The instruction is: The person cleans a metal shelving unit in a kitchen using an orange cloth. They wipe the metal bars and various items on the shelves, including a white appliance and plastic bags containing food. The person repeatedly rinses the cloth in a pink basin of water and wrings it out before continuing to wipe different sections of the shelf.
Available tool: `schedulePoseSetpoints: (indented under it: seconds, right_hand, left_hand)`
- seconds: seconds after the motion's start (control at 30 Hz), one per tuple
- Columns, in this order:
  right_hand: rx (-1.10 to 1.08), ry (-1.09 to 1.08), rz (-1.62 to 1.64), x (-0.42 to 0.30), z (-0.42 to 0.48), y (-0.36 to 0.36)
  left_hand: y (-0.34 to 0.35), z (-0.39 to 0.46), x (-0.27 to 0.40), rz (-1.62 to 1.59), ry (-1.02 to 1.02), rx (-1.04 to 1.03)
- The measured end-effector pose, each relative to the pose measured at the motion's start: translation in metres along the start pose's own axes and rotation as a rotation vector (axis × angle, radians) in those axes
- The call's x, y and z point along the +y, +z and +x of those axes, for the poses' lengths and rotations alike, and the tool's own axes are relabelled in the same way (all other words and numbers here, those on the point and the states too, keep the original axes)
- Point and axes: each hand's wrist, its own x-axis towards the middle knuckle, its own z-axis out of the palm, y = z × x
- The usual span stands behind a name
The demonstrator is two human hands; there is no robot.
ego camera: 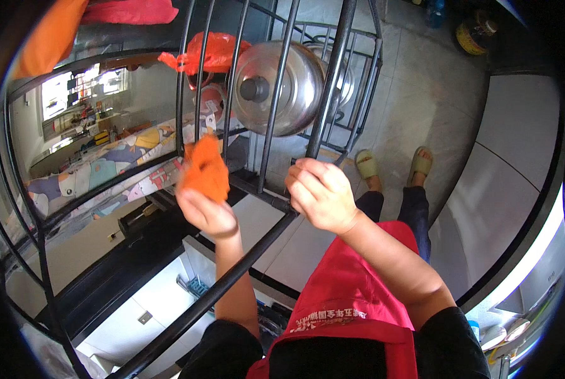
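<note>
An orange cloth (207,168) is bunched in my left hand (209,213), beside the thin uprights of a black metal rack (327,90). Motion blurs the hand and cloth slightly. My right hand (322,194) is curled around the rack's thick bar near its corner; the thumb is hidden. Behind the bars sits a large metal pot lid (294,94) with a black knob (254,89). A red plastic bag (213,52) lies next to the lid, partly behind the uprights.
A patterned cover (116,151) stretches along the left. White cabinet fronts (161,303) stand below. Another orange cloth (50,40) and a red cloth (130,12) hang at the upper left. A labelled jar (474,35) stands on the tiled floor (408,94), near my slippers (367,163).
</note>
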Motion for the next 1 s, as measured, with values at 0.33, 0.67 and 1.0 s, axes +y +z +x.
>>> schedulePoseSetpoints:
  seconds: [0.33, 0.67, 1.0]
  right_hand:
    - [0.032, -0.056, -0.011, 0.002, 0.004, -0.009]
    - [-0.043, -0.044, -0.019, 0.003, 0.011, -0.018]
    - [-0.028, -0.018, -0.059, 0.006, 0.005, -0.013]
  left_hand:
    - [0.238, 0.164, 0.005, 0.223, 0.517, -0.563]
    - [0.16, 0.104, 0.006, 0.481, 0.254, -0.793]
    - [0.079, 0.062, 0.008, 0.358, 0.015, -0.995]
